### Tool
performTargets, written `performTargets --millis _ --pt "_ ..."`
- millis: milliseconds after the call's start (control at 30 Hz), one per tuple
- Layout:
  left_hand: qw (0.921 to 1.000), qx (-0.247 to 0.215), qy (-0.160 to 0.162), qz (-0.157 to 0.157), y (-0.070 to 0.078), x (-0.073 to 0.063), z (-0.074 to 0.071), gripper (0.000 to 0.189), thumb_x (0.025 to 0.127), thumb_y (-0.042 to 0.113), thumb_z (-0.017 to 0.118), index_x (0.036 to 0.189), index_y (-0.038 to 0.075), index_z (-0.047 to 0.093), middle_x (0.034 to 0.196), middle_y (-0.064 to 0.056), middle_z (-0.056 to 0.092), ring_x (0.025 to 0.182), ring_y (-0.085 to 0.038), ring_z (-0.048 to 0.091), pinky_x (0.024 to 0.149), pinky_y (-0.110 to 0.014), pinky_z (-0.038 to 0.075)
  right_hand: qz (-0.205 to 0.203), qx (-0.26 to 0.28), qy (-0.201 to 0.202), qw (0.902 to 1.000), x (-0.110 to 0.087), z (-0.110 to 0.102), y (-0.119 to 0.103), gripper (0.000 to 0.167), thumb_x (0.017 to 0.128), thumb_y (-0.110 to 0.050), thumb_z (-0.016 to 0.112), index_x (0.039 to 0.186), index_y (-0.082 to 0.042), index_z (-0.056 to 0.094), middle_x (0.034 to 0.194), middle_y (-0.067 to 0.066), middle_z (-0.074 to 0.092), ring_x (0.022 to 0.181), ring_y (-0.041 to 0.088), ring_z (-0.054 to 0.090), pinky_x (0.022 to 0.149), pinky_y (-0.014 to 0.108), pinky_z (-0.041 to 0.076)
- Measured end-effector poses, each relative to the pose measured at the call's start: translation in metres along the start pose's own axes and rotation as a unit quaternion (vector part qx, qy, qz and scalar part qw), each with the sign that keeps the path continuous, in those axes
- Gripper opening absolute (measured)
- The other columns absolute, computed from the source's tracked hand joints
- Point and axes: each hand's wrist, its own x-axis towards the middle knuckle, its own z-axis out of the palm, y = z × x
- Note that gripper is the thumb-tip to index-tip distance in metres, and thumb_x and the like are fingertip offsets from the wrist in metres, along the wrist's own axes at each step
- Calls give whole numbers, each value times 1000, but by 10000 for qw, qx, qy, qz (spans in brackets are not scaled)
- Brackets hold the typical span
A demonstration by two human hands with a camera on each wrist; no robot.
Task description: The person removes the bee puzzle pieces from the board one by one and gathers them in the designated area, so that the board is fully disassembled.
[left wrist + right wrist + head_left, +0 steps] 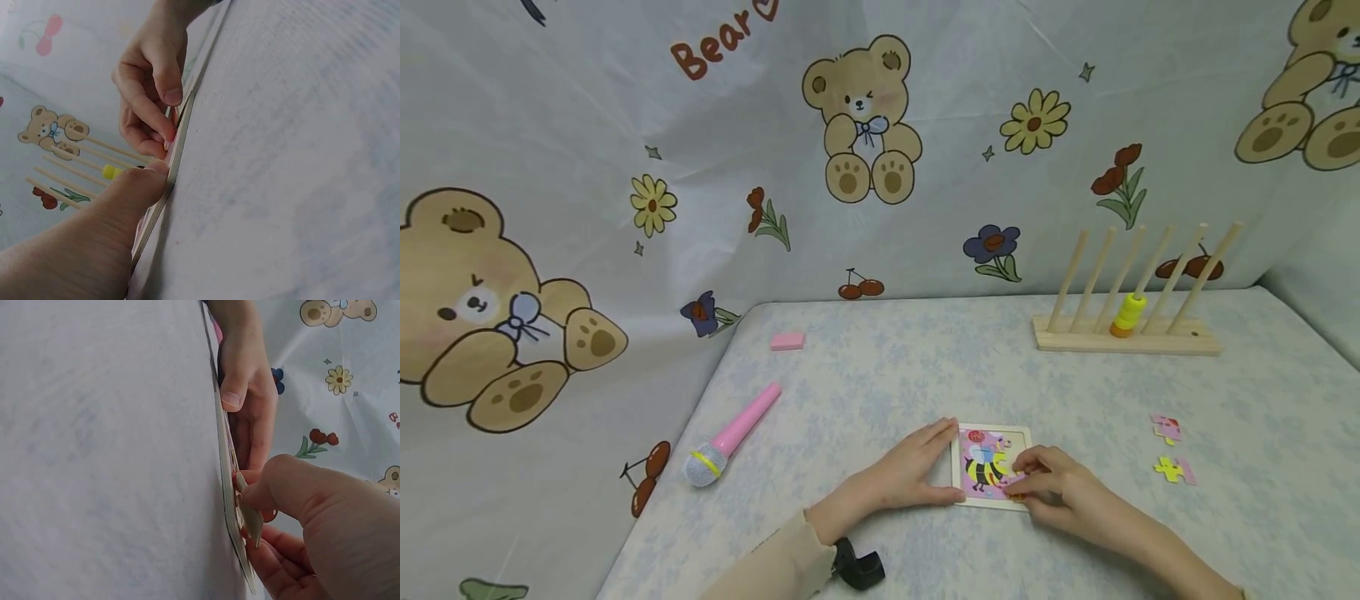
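Down at lower centre, the left hand (904,477), fingers straight, braces the puzzle tray (992,503) while the right hand (1067,493) pinches a tilted piece (252,522) that could jam, being angled, against the bee pieces (981,473).

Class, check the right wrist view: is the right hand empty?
No, the right hand pinches a puzzle piece.

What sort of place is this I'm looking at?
Probably a children's play corner, or a space dressed up as one: a teddy-bear backdrop hangs behind the table, which holds a bee puzzle and a pink microphone.
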Motion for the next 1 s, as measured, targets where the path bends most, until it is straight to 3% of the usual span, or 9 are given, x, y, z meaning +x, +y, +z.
performTargets --millis 300,433,700,833,1000 --pt "10000 36 6 -80 -1 -1 0 94 86 58 58 151 4 18 155 -11 18 140 -19 17 110 -34 22 -20 45 -98 9999 2 -1 -1 35 74 1 72 100 -22 76 109 1 55 95 14 50 74 28 45" --pt "10000 23 -23 -57 -2 -1 2 94 86 59 57 151 4 17 155 -11 17 140 -20 16 110 -34 21 100 221 -29 9997 3 -4 -4 36 74 2 72 103 -19 74 108 -1 56 93 11 51 75 22 45" --pt "9999 102 69 44 -5 5 3 93 86 57 58 151 4 17 155 -10 17 140 -18 15 110 -32 21 650 163 280 9974 9 -43 -5 41 72 -5 81 111 -13 68 107 -7 61 92 8 60 78 15 47" --pt "10000 58 40 40 -4 5 4 94 86 58 58 151 4 16 155 -10 16 140 -18 15 110 -33 21 829 -45 538 9951 -6 -64 -3 51 67 -1 83 113 -16 67 107 -6 62 89 5 62 75 13 47" --pt "9999 106 -12 -25 -2 2 4 94 86 57 58 151 3 17 155 -11 17 140 -19 15 110 -32 21 1425 -232 698 9871 -40 -82 3 53 67 -3 83 115 -19 67 111 -9 61 93 -4 58 76 6 41"
